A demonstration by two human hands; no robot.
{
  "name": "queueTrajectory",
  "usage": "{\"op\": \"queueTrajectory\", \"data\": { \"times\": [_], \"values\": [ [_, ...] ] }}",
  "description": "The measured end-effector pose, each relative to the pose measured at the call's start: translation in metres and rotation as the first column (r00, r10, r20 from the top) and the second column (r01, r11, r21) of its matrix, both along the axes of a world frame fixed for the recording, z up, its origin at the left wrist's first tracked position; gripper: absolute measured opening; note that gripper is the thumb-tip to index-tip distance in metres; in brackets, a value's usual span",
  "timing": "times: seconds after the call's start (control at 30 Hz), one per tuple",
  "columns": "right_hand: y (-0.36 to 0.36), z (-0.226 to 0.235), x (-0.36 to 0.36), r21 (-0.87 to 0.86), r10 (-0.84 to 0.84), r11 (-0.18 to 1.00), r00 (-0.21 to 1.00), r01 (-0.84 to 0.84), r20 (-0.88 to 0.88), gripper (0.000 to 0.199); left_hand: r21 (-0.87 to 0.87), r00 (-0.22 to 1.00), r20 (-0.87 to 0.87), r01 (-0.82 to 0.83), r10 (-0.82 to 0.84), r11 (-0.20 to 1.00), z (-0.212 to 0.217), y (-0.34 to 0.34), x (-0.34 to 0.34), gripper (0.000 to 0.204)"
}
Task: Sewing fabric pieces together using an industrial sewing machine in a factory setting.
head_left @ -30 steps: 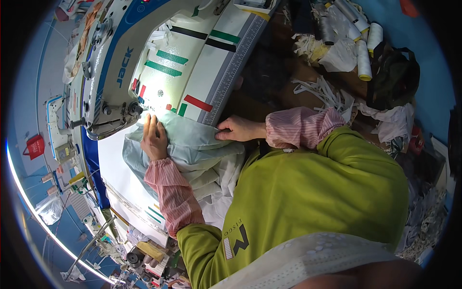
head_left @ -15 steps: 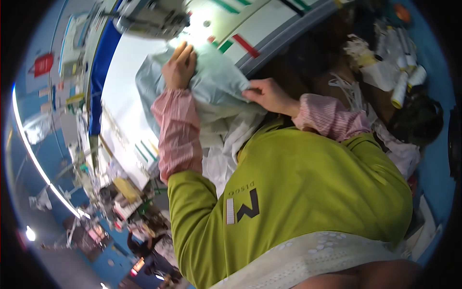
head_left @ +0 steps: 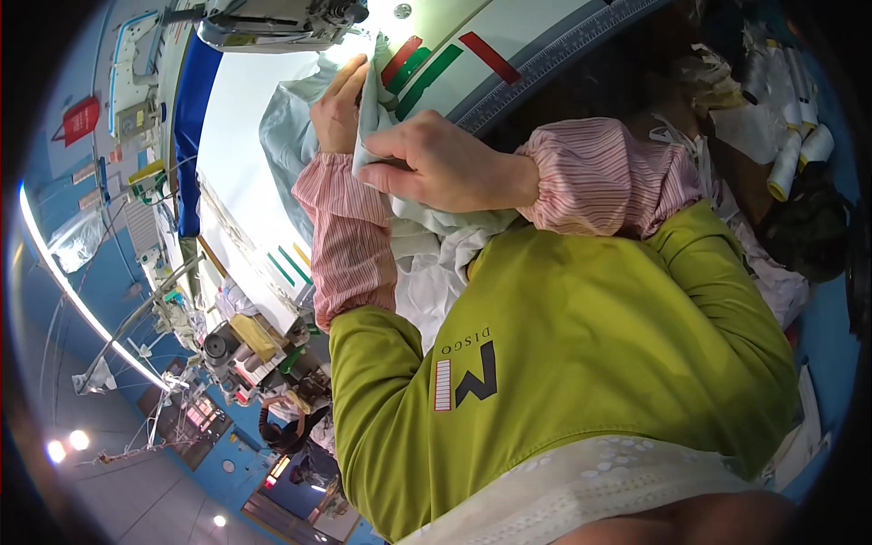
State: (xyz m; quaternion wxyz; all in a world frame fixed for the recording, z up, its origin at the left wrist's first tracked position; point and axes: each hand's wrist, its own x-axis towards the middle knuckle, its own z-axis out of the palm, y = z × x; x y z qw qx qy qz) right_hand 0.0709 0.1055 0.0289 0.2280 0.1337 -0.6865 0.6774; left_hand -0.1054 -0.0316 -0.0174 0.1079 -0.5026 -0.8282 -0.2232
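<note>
Since half a second ago the right hand point(head_left: 445, 163) has slid up toward the left hand point(head_left: 338, 107), both now close together at 12 o'clock. Each pinches the pale blue-grey cloth point(head_left: 291, 136) lying on the white sewing table point(head_left: 236, 118), just below the grey sewing machine head point(head_left: 272, 23). Feeding the seam seems in hand; next calls for even fabric tension. Forearms in pink striped sleeves bend inward

fabric point(head_left: 295, 127) on table point(head_left: 245, 100) | sewing machine point(head_left: 272, 23) behind fabric | thread cones point(head_left: 799, 150) far right
</note>
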Motion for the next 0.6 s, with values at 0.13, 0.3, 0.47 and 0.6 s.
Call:
{"op": "queueTrajectory", "data": {
  "times": [0.13,0.3,0.47,0.6],
  "values": [
    [0.02,-0.029,0.037,-0.005,0.139,0.99,0.972,-0.14,0.189,0.027,0.007,0.994,-0.089,-0.063,0.064,0.998,-0.001,0.0,0.003,0.015],
    [0.071,-0.084,0.085,0.267,-0.001,0.951,0.865,-0.153,0.502,0.015,-0.026,0.994,-0.033,-0.102,0.102,0.994,0.003,0.001,0.007,0.015],
    [0.132,-0.067,0.056,0.349,-0.094,0.937,0.962,-0.002,0.258,0.015,0.033,0.993,-0.087,-0.073,0.076,0.997,0.006,0.003,0.007,0.014],
    [0.18,-0.035,-0.05,0.558,-0.455,0.738,0.891,0.381,-0.007,0.015,-0.015,0.99,-0.038,-0.135,0.134,0.991,0.007,0.002,0.009,0.013]
  ]
}}
